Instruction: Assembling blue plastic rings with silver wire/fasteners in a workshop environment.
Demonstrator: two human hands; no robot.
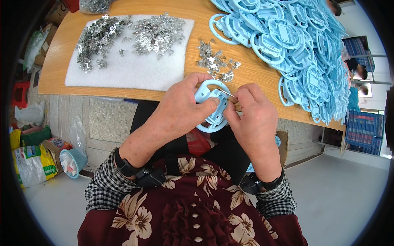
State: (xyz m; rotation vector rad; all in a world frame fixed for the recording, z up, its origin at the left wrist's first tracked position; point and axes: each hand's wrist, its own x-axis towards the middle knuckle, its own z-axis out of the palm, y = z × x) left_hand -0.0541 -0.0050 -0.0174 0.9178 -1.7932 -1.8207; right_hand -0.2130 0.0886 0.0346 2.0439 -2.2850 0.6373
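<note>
My left hand (184, 102) grips a light blue oval plastic frame (214, 119) near the table's front edge, its thumb pressed on the inner part. Pinched in my right hand (255, 117) is a thin metal tool (227, 93), its tip against the frame's upper inside. The tool's handle is hidden in the fingers, so its kind does not show. Just beyond the hands lies a small heap of shiny metal clips (213, 61). Two larger heaps of small metal parts (158, 35) rest on a white felt mat (127, 78) at the left.
A tall pile of similar light blue frames (287, 41) covers the right of the wooden table (188, 84). A bag of metal parts (95, 5) sits at the far left edge. On the floor at left stand a blue bin (73, 163) and a red stool (20, 97).
</note>
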